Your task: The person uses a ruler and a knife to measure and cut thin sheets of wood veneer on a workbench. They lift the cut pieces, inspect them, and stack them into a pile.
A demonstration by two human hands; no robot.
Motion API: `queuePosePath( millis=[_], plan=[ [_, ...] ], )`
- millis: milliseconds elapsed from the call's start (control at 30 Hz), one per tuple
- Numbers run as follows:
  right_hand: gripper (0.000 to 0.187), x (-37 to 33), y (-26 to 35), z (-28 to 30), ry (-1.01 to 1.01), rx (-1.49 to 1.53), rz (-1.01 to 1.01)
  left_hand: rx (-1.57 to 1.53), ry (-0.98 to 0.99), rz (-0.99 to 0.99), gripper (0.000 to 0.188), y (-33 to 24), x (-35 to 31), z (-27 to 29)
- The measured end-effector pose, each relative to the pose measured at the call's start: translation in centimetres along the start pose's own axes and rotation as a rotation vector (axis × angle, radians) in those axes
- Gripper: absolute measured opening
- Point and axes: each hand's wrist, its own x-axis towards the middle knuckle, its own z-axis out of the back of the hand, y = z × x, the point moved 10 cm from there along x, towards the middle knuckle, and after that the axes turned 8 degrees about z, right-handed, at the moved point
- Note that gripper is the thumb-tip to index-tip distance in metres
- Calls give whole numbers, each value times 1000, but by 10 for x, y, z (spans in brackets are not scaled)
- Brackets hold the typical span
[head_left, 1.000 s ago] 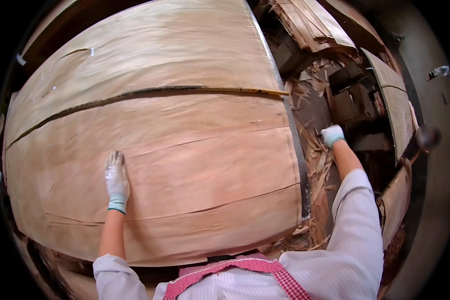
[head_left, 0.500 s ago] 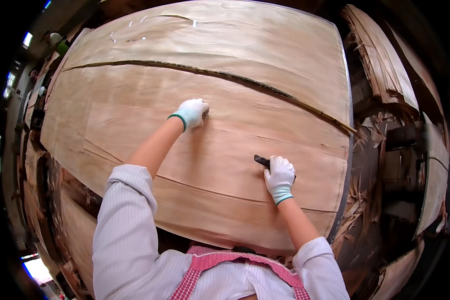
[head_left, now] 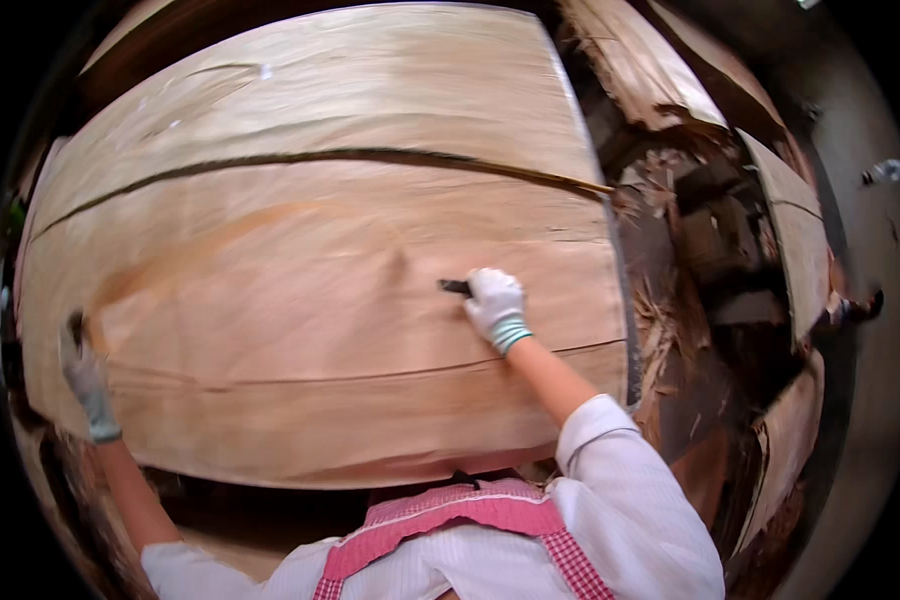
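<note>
Here, the gloved right hand (head_left: 494, 303) is pinching a small dark blade (head_left: 454, 287) flat against the veneer sheet (head_left: 320, 300), its tip just beyond the fingertips, while the left hand (head_left: 82, 372), fingers curled, is gripping the sheet's edge, so a slip could be tearing the thin veneer along its nearby split (head_left: 350, 157).

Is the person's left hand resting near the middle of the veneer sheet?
No, the left hand grips the far left edge of the veneer sheet.
</note>
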Motion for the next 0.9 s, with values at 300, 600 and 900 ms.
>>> queuePosePath(
  millis=[300,600,900],
  plan=[
    [25,-21,-2,-8,-25,-31,-45,1085,-136,942,7,176,-535,341],
    [22,0,8,-18,280,-258,-125,546,251,899,24,203,-505,191],
    [22,5,15,-17,325,-415,-317,542,212,-196,34,-3,-210,-31]
  ],
)
